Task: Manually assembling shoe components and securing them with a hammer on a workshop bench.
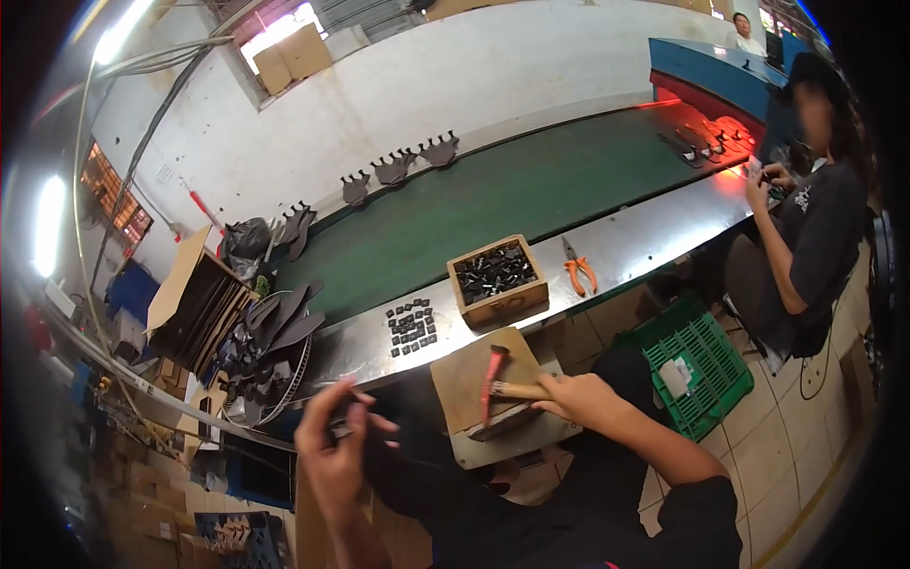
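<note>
My right hand (583,403) is closed round the wooden handle of a hammer (494,384) with a red head. The hammer lies over a tan board (460,384) in front of my lap, its head above a dark piece with a pale edge (502,424). To the left, my left hand (334,455) is raised with bent fingers. A small dark thing shows between its thumb and fingers, too blurred to name. Beyond the board stands a wooden box (500,310) of small black parts. Left of it, small black squares (412,327) lie in rows on the metal edge.
Orange-handled pliers (578,269) lie right of the box. A green conveyor belt (427,237) runs behind, with dark shoe soles (391,171) along its far side. Dark soles (284,318) pile up at left. A green crate (697,365) and a seated co-worker (810,209) are at right.
</note>
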{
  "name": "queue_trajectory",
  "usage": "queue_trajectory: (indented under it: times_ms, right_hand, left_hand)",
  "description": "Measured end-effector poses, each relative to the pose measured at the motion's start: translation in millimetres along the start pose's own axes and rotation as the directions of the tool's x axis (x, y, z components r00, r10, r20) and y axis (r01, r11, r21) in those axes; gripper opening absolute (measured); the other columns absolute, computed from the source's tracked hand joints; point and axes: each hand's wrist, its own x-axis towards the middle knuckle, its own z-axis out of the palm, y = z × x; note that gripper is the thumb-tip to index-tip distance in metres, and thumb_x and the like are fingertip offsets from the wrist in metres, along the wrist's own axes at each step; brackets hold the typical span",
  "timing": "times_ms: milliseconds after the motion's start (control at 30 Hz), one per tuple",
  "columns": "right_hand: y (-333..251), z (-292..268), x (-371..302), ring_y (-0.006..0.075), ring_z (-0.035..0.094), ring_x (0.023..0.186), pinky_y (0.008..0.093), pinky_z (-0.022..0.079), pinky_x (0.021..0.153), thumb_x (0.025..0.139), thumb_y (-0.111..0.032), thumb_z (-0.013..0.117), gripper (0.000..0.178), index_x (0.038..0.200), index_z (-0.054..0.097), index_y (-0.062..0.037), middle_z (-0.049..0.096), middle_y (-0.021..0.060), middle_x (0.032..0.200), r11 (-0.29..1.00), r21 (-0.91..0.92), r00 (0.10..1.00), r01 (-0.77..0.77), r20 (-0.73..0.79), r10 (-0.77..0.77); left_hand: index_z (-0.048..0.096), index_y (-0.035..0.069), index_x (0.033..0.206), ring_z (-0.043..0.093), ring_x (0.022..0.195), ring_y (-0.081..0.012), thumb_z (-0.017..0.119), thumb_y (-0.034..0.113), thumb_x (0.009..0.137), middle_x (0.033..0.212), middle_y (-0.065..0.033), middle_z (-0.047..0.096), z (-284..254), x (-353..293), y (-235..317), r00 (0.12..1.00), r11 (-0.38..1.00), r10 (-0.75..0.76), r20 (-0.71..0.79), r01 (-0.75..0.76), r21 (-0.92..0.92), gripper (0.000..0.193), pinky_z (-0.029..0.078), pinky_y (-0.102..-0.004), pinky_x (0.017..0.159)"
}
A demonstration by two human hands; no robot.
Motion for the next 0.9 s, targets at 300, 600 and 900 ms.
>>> queue_trajectory:
  times_ms: [300, 600, 900]
  right_hand:
    - [-4.5, -14.3, -90.5, 0.0101, 0.053, 0.052, 0.0272, 0.042, 0.05, 0.094, -0.025, 0.07, 0.027, 0.081, 0.059, -0.0042, 0.053, 0.0004, 0.06, 0.448, 0.859, 0.804, -0.248, -0.076, 0.59]
    - [35.2, 38.3, -135.1, 0.0077, 0.026, 0.038, 0.0277, 0.03, 0.04, 0.105, -0.035, 0.049, 0.034, 0.086, 0.056, -0.0071, 0.026, -0.0043, 0.051, -0.563, 0.826, 0.897, 0.04, 0.219, 0.384]
    - [36.0, 30.4, -125.1, 0.0072, 0.027, 0.036, 0.0274, 0.028, 0.037, 0.106, -0.03, 0.049, 0.036, 0.089, 0.059, -0.0004, 0.027, -0.0036, 0.049, -0.591, 0.806, 0.913, -0.03, 0.263, 0.312]
  left_hand:
    - [0.058, 0.004, 0.132, 0.044, 0.135, -0.0368, 0.056, 0.03, 0.102, 0.151, -0.0197, 0.041, 109.8, 85.7, -185.0, 0.981, 0.941, 0.116, 0.158, -0.16, 0.297, 0.04, 0.031, -0.0455, 0.114]
    - [0.068, 0.007, 0.117, 0.059, 0.111, -0.0347, 0.064, 0.018, 0.094, 0.117, -0.0149, 0.065, 146.7, 161.7, -206.8, 0.925, 0.716, 0.348, 0.154, -0.368, 0.593, 0.026, 0.047, -0.0408, 0.095]
    - [0.076, 0.011, 0.093, 0.066, 0.096, -0.031, 0.068, 0.014, 0.084, 0.096, -0.01, 0.067, 166.0, 260.7, -229.9, 0.75, 0.343, -0.037, 0.661, -0.612, 0.713, 0.012, 0.055, -0.0437, 0.079]
